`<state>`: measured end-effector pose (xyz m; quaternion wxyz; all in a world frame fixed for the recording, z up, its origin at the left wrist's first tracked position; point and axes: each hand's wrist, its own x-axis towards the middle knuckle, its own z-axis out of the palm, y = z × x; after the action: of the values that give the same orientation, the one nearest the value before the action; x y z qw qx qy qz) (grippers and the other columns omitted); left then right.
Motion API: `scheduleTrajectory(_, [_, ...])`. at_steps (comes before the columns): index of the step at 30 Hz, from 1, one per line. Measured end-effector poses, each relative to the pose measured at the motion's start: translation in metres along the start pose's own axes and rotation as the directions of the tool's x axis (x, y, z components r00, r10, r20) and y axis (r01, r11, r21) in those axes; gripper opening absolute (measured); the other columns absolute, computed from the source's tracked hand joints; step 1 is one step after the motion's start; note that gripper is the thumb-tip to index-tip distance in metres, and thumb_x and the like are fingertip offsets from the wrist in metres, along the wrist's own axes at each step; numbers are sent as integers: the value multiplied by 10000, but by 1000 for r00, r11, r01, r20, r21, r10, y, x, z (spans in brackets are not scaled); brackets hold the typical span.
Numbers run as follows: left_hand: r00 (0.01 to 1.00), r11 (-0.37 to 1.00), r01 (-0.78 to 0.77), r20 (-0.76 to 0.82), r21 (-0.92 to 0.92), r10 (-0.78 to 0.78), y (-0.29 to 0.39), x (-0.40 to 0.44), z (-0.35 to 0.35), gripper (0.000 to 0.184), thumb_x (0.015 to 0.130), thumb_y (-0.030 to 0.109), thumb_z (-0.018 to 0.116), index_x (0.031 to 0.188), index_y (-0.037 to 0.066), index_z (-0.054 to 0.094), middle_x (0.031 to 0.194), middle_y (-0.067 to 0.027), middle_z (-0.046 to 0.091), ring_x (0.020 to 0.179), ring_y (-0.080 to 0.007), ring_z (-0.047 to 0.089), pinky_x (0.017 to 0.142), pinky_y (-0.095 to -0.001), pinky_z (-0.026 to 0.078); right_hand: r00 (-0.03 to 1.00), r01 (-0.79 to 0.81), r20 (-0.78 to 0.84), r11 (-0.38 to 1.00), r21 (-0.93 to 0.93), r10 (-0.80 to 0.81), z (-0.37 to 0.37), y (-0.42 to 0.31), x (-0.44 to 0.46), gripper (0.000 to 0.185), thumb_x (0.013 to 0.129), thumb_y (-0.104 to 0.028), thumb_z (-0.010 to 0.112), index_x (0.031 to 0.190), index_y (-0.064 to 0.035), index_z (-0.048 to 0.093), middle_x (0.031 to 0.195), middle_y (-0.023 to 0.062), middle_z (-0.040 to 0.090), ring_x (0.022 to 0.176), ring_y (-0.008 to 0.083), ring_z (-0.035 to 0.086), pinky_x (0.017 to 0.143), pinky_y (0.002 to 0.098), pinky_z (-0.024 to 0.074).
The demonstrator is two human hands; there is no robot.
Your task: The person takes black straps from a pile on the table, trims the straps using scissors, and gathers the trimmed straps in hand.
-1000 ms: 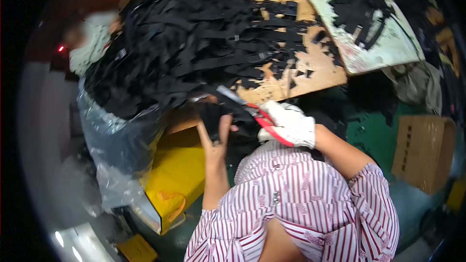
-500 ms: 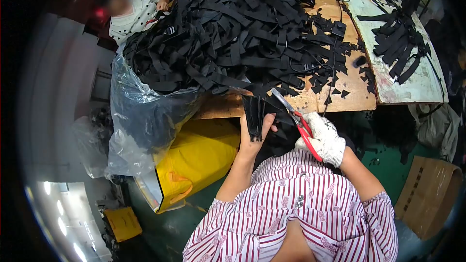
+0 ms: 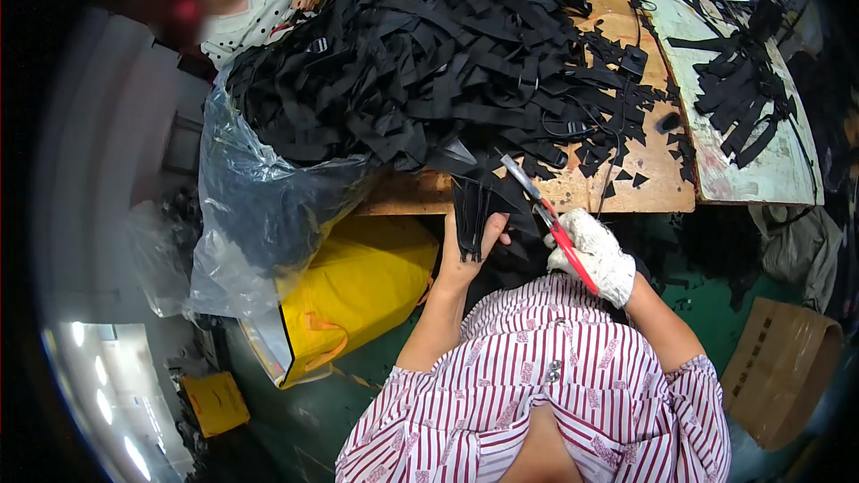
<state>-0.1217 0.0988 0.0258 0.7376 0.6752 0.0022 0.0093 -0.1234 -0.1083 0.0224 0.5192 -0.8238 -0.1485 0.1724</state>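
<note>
My bare left hand is wrapped round a bundle of black webbing straps, held upright just off the table's front edge. My right hand, in a white work glove, grips scissors with red handles. Their blades point up and left, close to a black strap right of the bundle; whether they touch it I cannot tell. Beyond both hands, a large heap of black straps covers much of the wooden table.
Small black triangular offcuts lie on the wood. More straps rest on a pale board at right. Clear plastic hangs at the left above a yellow bag. A cardboard box stands right. Another person sits far left.
The scissors' red handles have come closer together in my right hand. My left hand keeps the bundle in nearly the same place. The view has shifted slightly.
</note>
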Motion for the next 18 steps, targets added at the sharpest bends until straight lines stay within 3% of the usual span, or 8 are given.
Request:
scheduleTrajectory(4, [997, 978, 71, -11, -198, -75, 1, -2, 0, 289, 795, 88, 673, 1014, -35, 530, 814, -69, 604, 640, -134, 584, 596, -252, 482, 977, -205, 44, 869, 450, 207, 6, 12, 7, 194, 706, -174, 615, 817, -25, 559, 643, 73, 535, 497, 162, 537, 452, 272, 430])
scheduleTrajectory(5, [997, 978, 68, -15, -199, -72, 0, -3, -2, 289, 795, 88, 673, 1014, -35, 530, 814, -69, 604, 640, -134, 584, 596, -252, 482, 913, -392, 278, 446, 805, 300, 0, 8, 12, 216, 731, -214, 601, 831, -31, 548, 563, 19, 489, 393, 96, 455, 368, 212, 358])
scheduleTrajectory(8, [994, 969, 105, 65, -223, -93, -9, -3, -13, 382, 793, 82, 665, 1126, 7, 495, 917, -61, 579, 771, -145, 568, 707, -268, 477, 968, -242, 107, 723, 647, 229, -6, 5, 3, 196, 822, -142, 620, 951, -80, 487, 693, 5, 524, 488, 68, 449, 416, 200, 355])
scheduleTrajectory(10, [975, 996, -30, 218, -88, 49, -14, -6, -22, 579, 779, 36, 665, 1287, -17, 391, 1248, -63, 459, 1158, -144, 421, 981, -274, 316, 968, -246, 127, 696, 674, 218, -7, 6, 5, 230, 817, -129, 623, 972, -89, 458, 740, -4, 524, 508, 65, 457, 420, 197, 360])
scheduleTrajectory(13, [955, 940, -221, 252, 260, 155, -7, -3, -26, 472, 733, -5, 652, 1152, -22, 436, 1023, -106, 519, 926, -170, 503, 790, -238, 378, 910, -393, 166, 660, 640, 380, -9, -12, 10, 54, 821, -102, 538, 831, -99, 485, 598, -28, 481, 435, 71, 422, 395, 197, 340])
scheduleTrajectory(15, [990, 984, 23, 136, 176, -47, 4, -14, -28, 492, 699, -8, 669, 1132, -11, 435, 1014, -125, 541, 926, -225, 513, 819, -268, 381, 937, -319, 76, 743, 588, 341, -8, -26, 11, 48, 790, -112, 546, 807, -90, 508, 549, -26, 458, 412, 84, 420, 381, 209, 327])
scheduleTrajectory(16, [989, 989, -147, -32, 8, 147, -11, -20, -29, 550, 651, 12, 701, 1140, 14, 450, 1021, -122, 556, 966, -271, 504, 881, -316, 352, 956, -272, 44, 822, 501, 289, -8, -28, 12, 75, 781, -119, 562, 826, -81, 514, 559, -19, 464, 418, 88, 431, 382, 215, 333])
scheduleTrajectory(18, [886, 789, -403, -17, 463, 463, 44, -14, -22, 574, 590, 89, 758, 1095, 65, 486, 1086, -89, 559, 1083, -250, 488, 928, -348, 296, 963, -263, 55, 878, 400, 263, -5, -15, 18, 132, 755, -113, 580, 861, -63, 520, 587, -4, 476, 435, 96, 454, 394, 221, 352])
